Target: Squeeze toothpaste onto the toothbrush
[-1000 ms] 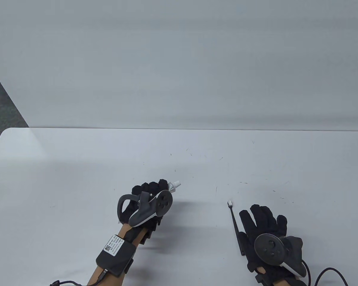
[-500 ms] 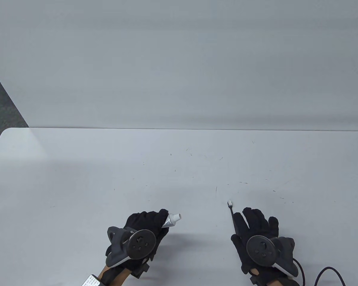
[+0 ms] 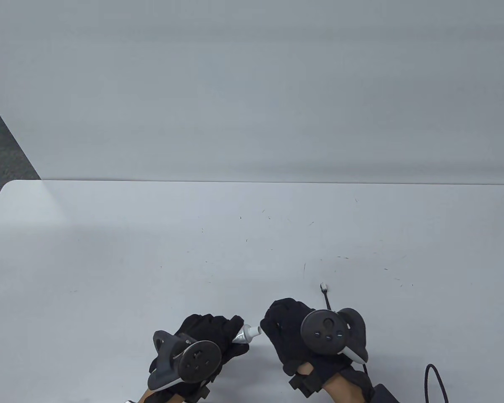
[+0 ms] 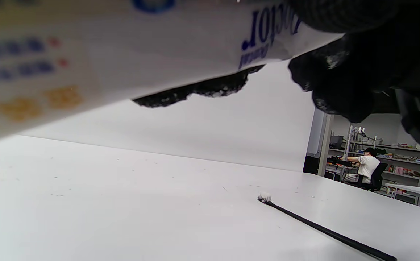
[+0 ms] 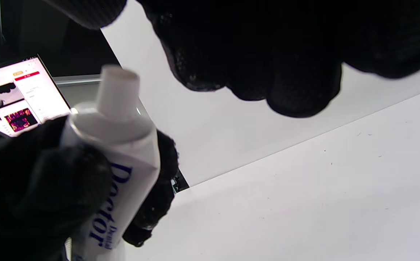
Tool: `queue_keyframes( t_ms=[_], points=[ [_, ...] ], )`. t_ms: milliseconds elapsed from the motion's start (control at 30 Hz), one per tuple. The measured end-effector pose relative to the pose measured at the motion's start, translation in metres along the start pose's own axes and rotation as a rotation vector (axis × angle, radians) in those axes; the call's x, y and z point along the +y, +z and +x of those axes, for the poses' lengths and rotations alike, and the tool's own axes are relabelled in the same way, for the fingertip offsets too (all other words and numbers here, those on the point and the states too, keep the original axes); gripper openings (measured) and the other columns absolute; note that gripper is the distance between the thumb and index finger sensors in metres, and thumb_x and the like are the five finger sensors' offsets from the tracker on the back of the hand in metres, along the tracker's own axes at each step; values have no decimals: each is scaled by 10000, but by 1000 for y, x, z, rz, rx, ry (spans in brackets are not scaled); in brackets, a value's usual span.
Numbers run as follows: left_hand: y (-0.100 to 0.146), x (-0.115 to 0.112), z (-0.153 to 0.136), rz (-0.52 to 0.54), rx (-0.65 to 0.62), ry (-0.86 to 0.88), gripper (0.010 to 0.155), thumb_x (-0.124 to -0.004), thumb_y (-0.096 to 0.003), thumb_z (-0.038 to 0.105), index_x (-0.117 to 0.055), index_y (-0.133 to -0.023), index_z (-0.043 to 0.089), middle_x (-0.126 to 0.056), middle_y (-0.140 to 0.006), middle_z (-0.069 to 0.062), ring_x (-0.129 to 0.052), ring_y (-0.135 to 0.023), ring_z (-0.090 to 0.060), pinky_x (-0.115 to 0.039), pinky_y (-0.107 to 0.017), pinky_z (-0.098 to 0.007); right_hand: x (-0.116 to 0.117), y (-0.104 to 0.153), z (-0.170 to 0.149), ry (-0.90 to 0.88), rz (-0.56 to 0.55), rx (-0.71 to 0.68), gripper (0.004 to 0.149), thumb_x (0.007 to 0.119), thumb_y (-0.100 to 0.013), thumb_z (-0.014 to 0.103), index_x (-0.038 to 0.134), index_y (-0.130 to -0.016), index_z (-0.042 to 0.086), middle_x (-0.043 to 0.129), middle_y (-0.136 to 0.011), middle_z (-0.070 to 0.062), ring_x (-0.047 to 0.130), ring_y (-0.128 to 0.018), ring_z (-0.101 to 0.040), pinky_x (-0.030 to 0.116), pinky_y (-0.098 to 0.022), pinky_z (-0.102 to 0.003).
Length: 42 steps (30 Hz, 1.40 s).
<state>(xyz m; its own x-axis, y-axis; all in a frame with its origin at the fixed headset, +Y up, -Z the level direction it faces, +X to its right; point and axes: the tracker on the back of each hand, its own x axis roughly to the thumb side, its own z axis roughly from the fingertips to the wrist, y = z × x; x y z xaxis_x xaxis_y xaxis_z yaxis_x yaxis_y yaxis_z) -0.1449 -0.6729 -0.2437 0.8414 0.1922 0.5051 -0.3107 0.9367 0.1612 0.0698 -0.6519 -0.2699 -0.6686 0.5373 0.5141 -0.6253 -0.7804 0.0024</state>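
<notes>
The right hand (image 3: 296,331) had left the black toothbrush with white bristles (image 3: 324,290) lying on the white desk (image 3: 109,252) and crossed to 9 o'clock, fingers curled and empty beside the cap. The left hand (image 3: 206,336) still gripped the white, blue-lettered toothpaste tube (image 3: 247,333); uncapping probably came next.

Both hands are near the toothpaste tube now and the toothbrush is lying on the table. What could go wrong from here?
1. The left hand grips the toothpaste tube around its body while the right hand nears the nozzle; pressing now could push paste out with no brush under it.
2. The toothbrush lies on the table, held by neither hand, partly under the right wrist in the table view; a cable or the wrist might knock it.
</notes>
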Motion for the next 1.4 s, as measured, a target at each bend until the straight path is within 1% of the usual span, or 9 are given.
queue_keyframes(
  t_ms=[300,533,700,767,900,1067,1167,1267,1400],
  points=[
    [-1,-6,4,-9,4,32,703,-679,-328,600,-682,-962,295,-880,-824,-76,-903,-625,-404,-756,-534,-578,14,11,-3,-197,-76,-19,463,686,-417,426,950,-498,54,981,-626,-150,1002,-384,-411,850,-243,-570],
    [-3,-15,6,-66,17,121,726,-670,-301,619,-696,-958,312,-895,-799,-74,-913,-603,-400,-766,-523,-571,13,25,7,-68,-161,-147,393,740,-363,316,932,-548,28,935,-685,-190,990,-420,-403,853,-286,-567],
    [-4,-15,9,-69,24,66,725,-680,-304,621,-706,-952,298,-897,-801,-76,-915,-604,-402,-765,-523,-572,10,26,-1,-39,-69,-43,480,664,-428,392,837,-741,71,842,-819,-188,946,-544,-428,819,-350,-593],
    [-1,-16,10,-74,21,57,724,-682,-304,622,-708,-951,298,-897,-801,-76,-915,-604,-401,-766,-525,-572,9,26,-5,-83,-76,-25,513,649,-429,453,888,-690,81,890,-777,-184,962,-512,-438,824,-331,-600],
    [2,-15,10,-75,13,26,723,-685,-304,621,-709,-951,300,-899,-801,-75,-916,-605,-401,-766,-525,-572,17,24,0,-131,-17,-54,392,707,-415,323,883,-623,42,873,-767,-177,957,-529,-434,802,-373,-624],
    [3,-16,12,-88,6,-1,726,-687,-302,622,-711,-951,297,-899,-801,-77,-916,-606,-402,-765,-526,-573,17,27,3,-62,13,-141,432,735,-367,269,776,-730,38,764,-841,-193,920,-599,-413,781,-430,-627],
    [4,-13,10,-73,15,10,724,-690,-305,619,-712,-951,292,-899,-802,-77,-916,-604,-404,-764,-526,-574,13,26,-6,-110,17,-55,544,687,-423,410,740,-823,45,739,-883,-208,906,-612,-430,784,-405,-616],
    [4,-10,10,-55,18,-1,725,-690,-305,620,-712,-951,291,-900,-800,-77,-917,-604,-404,-765,-526,-574,15,26,-13,-214,-3,2,496,669,-431,427,886,-687,61,888,-762,-191,972,-500,-433,814,-345,-615],
    [4,-13,9,-63,12,-19,725,-694,-303,621,-714,-950,294,-900,-801,-77,-917,-605,-402,-765,-527,-573,20,22,-13,-297,56,-22,406,739,-400,316,880,-656,35,872,-755,-212,976,-498,-422,806,-368,-628]
  ],
)
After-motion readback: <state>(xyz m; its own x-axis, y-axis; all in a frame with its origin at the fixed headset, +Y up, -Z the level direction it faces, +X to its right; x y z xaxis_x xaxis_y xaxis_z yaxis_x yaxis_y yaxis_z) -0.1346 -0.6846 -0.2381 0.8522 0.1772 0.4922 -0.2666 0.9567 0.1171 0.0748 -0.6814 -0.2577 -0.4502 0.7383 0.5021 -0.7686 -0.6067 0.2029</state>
